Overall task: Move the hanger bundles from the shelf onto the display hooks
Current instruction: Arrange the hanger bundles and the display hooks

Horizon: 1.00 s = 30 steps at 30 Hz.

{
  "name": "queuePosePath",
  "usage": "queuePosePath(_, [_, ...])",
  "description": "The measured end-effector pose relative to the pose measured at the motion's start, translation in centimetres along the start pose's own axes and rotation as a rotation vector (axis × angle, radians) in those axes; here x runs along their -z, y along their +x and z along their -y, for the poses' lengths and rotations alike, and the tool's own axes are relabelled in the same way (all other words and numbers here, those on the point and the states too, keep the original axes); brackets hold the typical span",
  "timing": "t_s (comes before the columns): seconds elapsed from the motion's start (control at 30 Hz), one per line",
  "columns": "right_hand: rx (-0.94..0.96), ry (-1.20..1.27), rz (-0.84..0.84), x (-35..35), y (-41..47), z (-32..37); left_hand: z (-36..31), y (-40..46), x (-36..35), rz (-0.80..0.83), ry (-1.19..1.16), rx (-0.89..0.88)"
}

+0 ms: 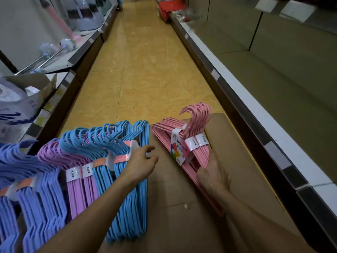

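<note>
While violet hanger bundles (36, 179), lilac bundles (80, 170) and blue hanger bundles (125, 179) stand packed at near left, left hand (141, 164) rests against the blue stack, fingers loosely spread, gripping nothing. Right of it, pink hanger bundle (184, 143) lies on a cardboard box (246, 161). Right hand (212, 175) has fingers curled round the pink bundle's near end. Bare shelf (273, 84) far right.

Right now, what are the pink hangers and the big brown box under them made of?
The pink hangers look like thin wire with a matte, rubbery pink coating: the rods are slim and not shiny, though plain plastic is possible. Paper bands wrap them. The brown box looks like cardboard: dull brown, with folded flaps and a torn edge.
</note>
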State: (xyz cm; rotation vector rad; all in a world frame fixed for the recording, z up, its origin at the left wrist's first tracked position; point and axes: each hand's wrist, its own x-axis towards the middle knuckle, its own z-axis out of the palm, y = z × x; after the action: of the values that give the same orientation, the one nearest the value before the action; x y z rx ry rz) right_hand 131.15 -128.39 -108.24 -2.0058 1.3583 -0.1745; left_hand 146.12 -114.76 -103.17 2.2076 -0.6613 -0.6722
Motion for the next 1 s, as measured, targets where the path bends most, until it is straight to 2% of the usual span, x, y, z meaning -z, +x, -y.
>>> queuePosePath(0.17, [0.019, 0.222, 0.087, 3.0, 0.6, -1.0, -0.1, 0.4, -1.2, -0.008, -0.241, 0.131])
queuePosePath(0.3, [0.040, 0.445, 0.208, 5.2, 0.5, -1.5, -1.7, 0.7, -1.5, 0.034, -0.665, 0.221])
queuePosePath(0.4, [0.069, 0.514, 0.289, 6.5, 0.1, -1.5, -3.1, 1.3, -0.5, 0.020, -0.867, 0.233])
queuePosePath(0.6, [0.080, 0.671, 0.588, 7.5, -1.1, -1.8, -4.5, 2.2, 2.4, -0.096, -1.226, 0.245])
queuePosePath(0.7, [0.134, 0.502, 0.525, 7.0, -1.4, -0.5, -4.4, 1.2, 2.9, -0.250, -1.355, 0.290])
queuePosePath(0.83, [0.270, 0.289, 0.352, 7.0, -2.0, 1.9, -4.5, -0.3, 4.0, -0.356, -1.450, 0.330])
queuePosePath(1.0, [0.342, 0.175, 0.353, 10.8, -4.7, 5.7, -7.4, -3.4, 7.4, -0.412, -1.521, 0.340])
